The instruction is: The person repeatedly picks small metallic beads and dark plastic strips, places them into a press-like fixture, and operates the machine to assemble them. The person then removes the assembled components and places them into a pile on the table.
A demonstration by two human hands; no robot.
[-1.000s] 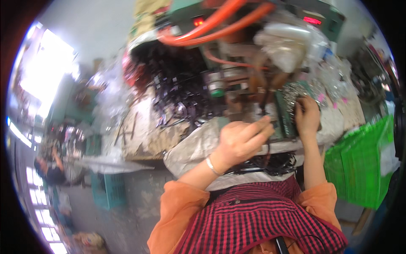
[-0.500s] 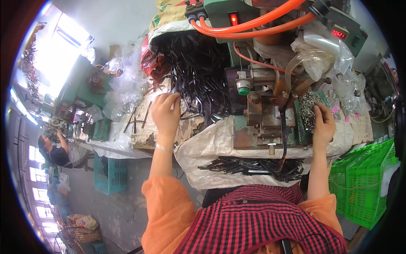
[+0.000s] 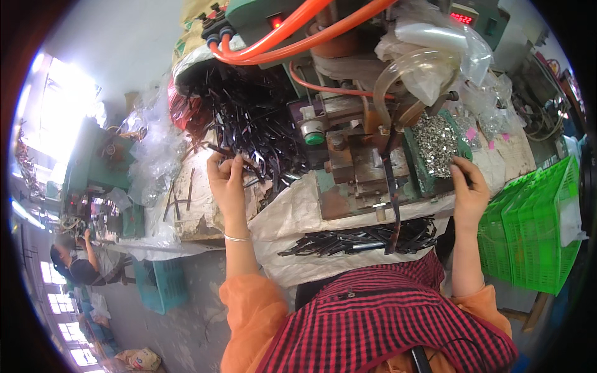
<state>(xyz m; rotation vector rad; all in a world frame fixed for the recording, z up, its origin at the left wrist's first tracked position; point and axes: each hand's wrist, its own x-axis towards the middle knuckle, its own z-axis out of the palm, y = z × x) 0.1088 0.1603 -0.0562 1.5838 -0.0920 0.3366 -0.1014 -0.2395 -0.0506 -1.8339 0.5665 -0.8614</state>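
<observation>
My left hand pinches a thin dark curved strip at the edge of a big tangled heap of the same dark strips. My right hand rests by the near corner of a green tray filled with small silvery metal bits; whether it holds one is hidden. Between the hands stands a rusty green press machine with one dark strip hanging down from it.
Finished dark strips lie on a white sack in my lap. Orange hoses arch over the machine. Green plastic crates stand at my right. Clear plastic bags pile at left. Another person works far left.
My left hand went from the machine's front out to the strip heap and now holds one strip. My right hand stayed at the tray.
</observation>
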